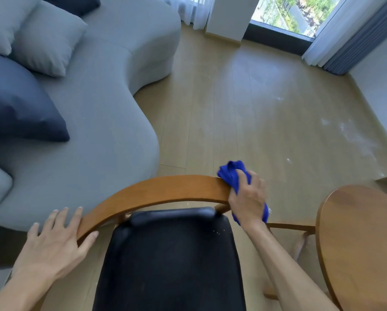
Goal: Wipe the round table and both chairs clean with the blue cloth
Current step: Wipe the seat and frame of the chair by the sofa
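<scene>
2 hands (247, 198) hide chair (156, 189) rail ends.

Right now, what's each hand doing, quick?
Left hand: open, fingers straight, thumb hooked on the left end of the chair backrest.
Right hand: holding the blue cloth, pressed against the backrest's right end.

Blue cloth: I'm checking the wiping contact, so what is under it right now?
The blue cloth is bunched over the right end of the chair's curved wooden backrest, gripped by the right hand. The wood directly beneath the cloth and hand is covered, so its state cannot be seen.
</scene>
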